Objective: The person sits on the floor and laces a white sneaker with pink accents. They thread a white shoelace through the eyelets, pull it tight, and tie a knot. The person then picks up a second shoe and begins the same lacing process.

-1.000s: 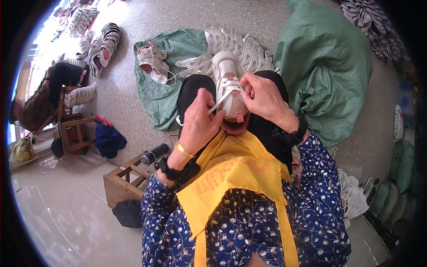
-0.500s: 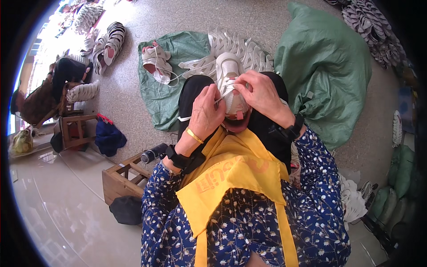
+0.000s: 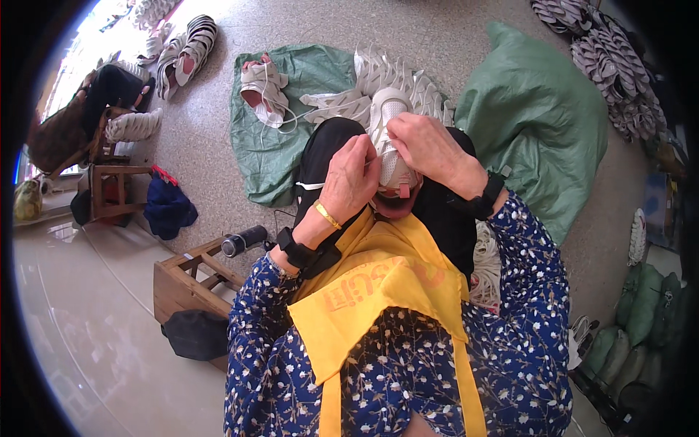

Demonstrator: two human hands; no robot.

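Note:
Between my knees rests a pale beige shoe upper (image 3: 397,173) with a pink heel tab, its long mesh tongue pointing away from me. My left hand (image 3: 349,180) is closed at the shoe's left side, pinching a white shoelace (image 3: 310,186) whose loose end sticks out to the left over my knee. My right hand (image 3: 435,154) is closed over the right side of the lacing, thumb and forefinger pinched on the lace. A short stretch of lace runs between the two hands; the fingertips partly hide it.
Ahead, a green sheet (image 3: 263,164) bears another upper (image 3: 263,91) with trailing lace and a row of stacked uppers (image 3: 422,91). At right bulges a green sack (image 3: 535,124). A wooden stool (image 3: 182,284) with a dark bottle (image 3: 246,240) stands at left; a person sits farther off.
My left fingers have moved slightly right, closer to the lacing. The right hand remains pinched at the shoe. The whole view has shifted a little.

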